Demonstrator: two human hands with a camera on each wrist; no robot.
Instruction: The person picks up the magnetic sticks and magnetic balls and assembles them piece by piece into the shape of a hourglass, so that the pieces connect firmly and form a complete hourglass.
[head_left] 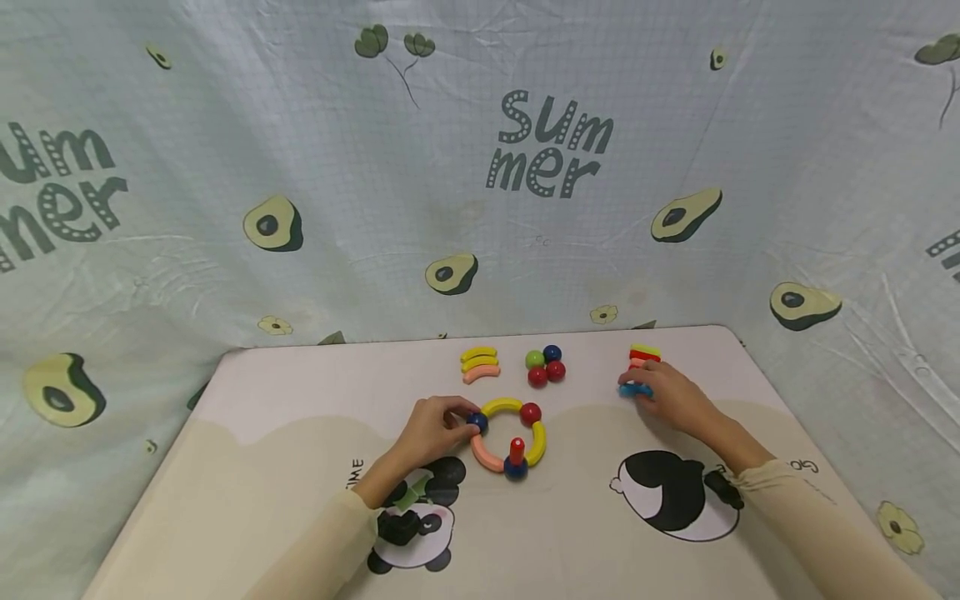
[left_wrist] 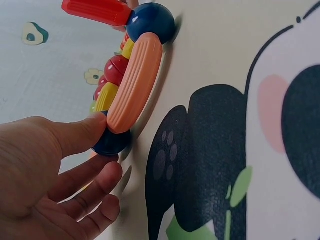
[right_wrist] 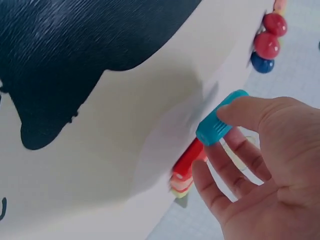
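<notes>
Avocado-print cloth [head_left: 315,167] w/ "Summer" lettering hangs behind and around a cream mat [head_left: 300,433] printed w/ pandas. On the mat centre sits a toy ring [head_left: 510,442] built from curved yellow and salmon pcs joined by red and blue balls, w/ a short red stick [head_left: 517,451] standing up off the near blue ball. Left hand [head_left: 431,429] is at the ring's left side: thumb and fingers pinch the dark blue ball [left_wrist: 111,142] there, where the salmon arc [left_wrist: 135,82] ends. Right hand [head_left: 671,396] is well right of the ring, thumb and fingers gripping a blue stick [right_wrist: 220,118] that touches the mat, just beside a small stack of red/yellow/green sticks [head_left: 643,356]. At the far edge lie three spare arcs [head_left: 480,364], two yellow + one salmon, and near them a cluster of four loose balls [head_left: 545,365]: green, blue, two red.
</notes>
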